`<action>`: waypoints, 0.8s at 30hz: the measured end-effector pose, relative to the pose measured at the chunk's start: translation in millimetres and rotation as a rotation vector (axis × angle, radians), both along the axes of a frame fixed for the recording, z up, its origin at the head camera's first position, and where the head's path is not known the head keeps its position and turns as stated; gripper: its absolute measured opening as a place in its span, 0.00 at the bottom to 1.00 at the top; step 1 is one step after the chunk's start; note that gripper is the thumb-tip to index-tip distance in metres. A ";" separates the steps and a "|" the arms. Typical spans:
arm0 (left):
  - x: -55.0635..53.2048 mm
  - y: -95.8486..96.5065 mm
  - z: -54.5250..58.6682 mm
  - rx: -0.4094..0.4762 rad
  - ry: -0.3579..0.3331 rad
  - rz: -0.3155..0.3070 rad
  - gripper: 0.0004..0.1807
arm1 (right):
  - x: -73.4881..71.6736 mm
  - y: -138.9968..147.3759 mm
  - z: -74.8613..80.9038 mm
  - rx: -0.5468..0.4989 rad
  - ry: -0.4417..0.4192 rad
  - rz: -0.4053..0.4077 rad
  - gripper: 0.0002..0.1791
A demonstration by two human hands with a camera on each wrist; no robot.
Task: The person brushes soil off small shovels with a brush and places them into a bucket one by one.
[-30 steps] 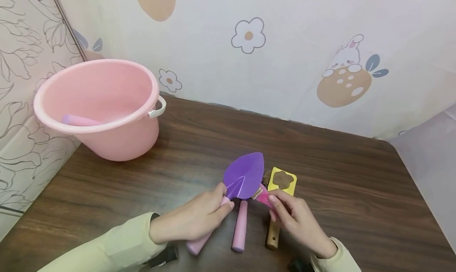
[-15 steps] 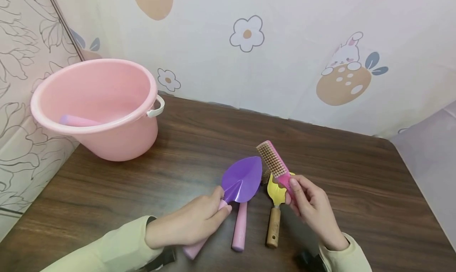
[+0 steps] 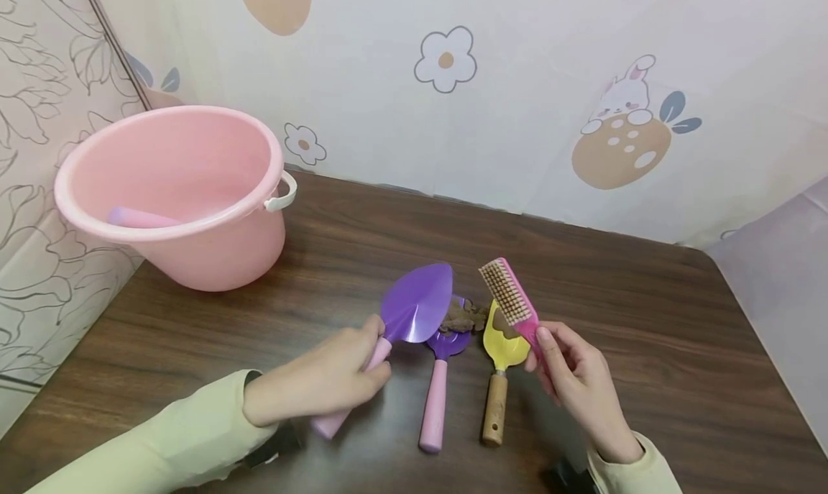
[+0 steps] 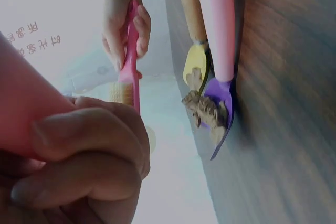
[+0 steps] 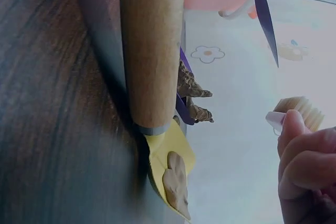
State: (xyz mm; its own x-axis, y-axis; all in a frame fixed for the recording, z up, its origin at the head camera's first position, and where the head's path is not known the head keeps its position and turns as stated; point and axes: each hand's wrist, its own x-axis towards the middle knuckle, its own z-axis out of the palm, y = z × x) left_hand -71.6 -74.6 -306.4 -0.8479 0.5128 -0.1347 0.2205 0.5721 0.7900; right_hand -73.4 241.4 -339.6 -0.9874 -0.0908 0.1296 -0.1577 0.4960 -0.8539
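My left hand [image 3: 323, 375] grips the pink handle of a purple hand trowel [image 3: 414, 303], its blade pointing away from me. In my right hand [image 3: 578, 379] is a pink scrub brush [image 3: 509, 293], bristles turned to the left and raised over the yellow scoop. On the table lies a second purple trowel [image 3: 434, 406], its blade partly covered by lumpy brown clay [image 3: 464, 316]. Beside it rests the yellow scoop [image 3: 503, 349] with a wooden handle; in the right wrist view a flat brown patch [image 5: 176, 182] shows on its blade.
A pink bucket [image 3: 220, 260] with a white handle stands at the back left, a pink-and-lilac handle [image 3: 145, 218] inside it. Behind the dark wooden table [image 3: 614, 293] hangs a patterned curtain [image 3: 517, 120].
The brush has come up off the trowel blades and swung upright. My left hand has drawn its trowel to the left, uncovering the second purple blade and the clay.
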 end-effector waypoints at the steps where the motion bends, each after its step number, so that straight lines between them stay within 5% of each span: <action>1: -0.8 -0.7 1.0 -0.008 0.017 0.006 0.11 | 0.7 0.6 -0.6 0.000 0.005 0.002 0.10; 12: -11.6 -11.8 22.8 -0.127 0.158 0.093 0.08 | 8.0 9.6 0.7 0.009 0.018 -0.008 0.09; 24: -32.6 -36.8 65.1 -0.258 0.244 0.175 0.07 | 12.8 23.4 11.4 0.043 0.043 -0.058 0.08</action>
